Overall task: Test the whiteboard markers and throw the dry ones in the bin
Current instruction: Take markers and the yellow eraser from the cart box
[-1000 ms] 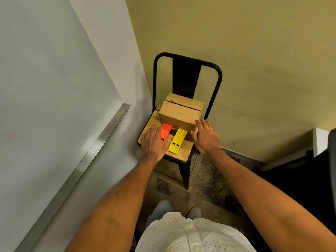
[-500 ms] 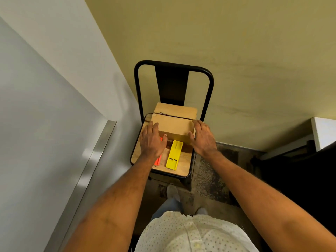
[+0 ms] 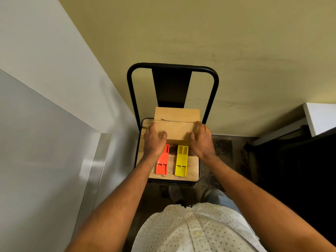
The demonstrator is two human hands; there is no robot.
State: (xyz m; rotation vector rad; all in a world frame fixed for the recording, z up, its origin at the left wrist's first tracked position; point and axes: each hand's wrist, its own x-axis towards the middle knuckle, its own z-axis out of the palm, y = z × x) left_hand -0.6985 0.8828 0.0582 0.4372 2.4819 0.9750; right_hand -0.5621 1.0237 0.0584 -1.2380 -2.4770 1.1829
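Note:
A closed brown cardboard box (image 3: 177, 117) stands at the back of a chair's wooden seat (image 3: 192, 166). My left hand (image 3: 154, 140) grips the box's left front corner, with the fingers along the side and the thumb on the front face. My right hand (image 3: 201, 140) grips the right front corner the same way. The box's contents are hidden. No marker and no bin shows in view. The whiteboard (image 3: 36, 142) with its metal frame (image 3: 98, 160) fills the left side.
An orange plastic wedge (image 3: 162, 162) and a yellow plastic wedge (image 3: 181, 161) lie side by side on the seat in front of the box. The black metal chair back (image 3: 171, 84) stands against a yellow wall. A white ledge (image 3: 321, 117) and dark furniture are at the right.
Both hands moved forward from the seat near the wedges onto the box's two front corners. The view turned until it faces the chair squarely.

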